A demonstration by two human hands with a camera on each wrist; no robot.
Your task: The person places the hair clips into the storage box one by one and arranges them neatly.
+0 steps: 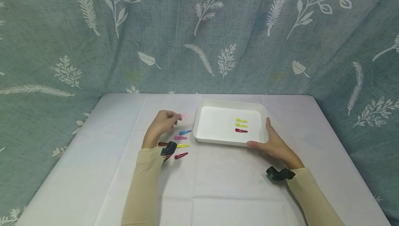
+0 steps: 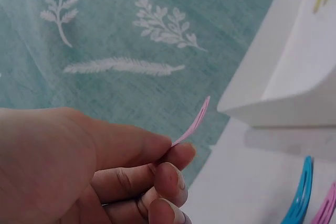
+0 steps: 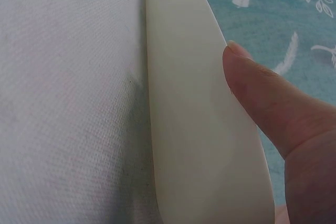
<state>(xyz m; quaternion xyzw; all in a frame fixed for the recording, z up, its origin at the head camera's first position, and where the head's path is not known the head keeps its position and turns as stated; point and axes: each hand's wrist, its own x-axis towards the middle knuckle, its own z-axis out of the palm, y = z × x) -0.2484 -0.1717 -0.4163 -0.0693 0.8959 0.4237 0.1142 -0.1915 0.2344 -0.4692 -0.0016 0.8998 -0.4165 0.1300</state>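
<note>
Clip, pale pink (image 1: 186,115), pinched by its end between thumb and fingertips of my left hand (image 1: 163,122), held just left of the white tray (image 1: 215,122). Right hand (image 1: 275,142) spread wide at the tray's near right corner, thumb on the near rim, fingers at the right side, holding it. Inside the tray, right part: two yellow clips (image 1: 241,125) and, nearer me, one red clip (image 1: 241,130), in a column, apart. On the tabletop (image 1: 224,184), left of the tray: blue clip (image 1: 185,132), then nearer a darker pink clip (image 1: 180,137), then a lone yellow clip (image 1: 183,146) with a dark red clip (image 1: 163,144) to its left. Nearest: two more red clips (image 1: 181,155), the left one partly hidden by my black wrist camera (image 1: 168,148). Patterned blue-green cloth (image 1: 174,45) hangs behind.
</note>
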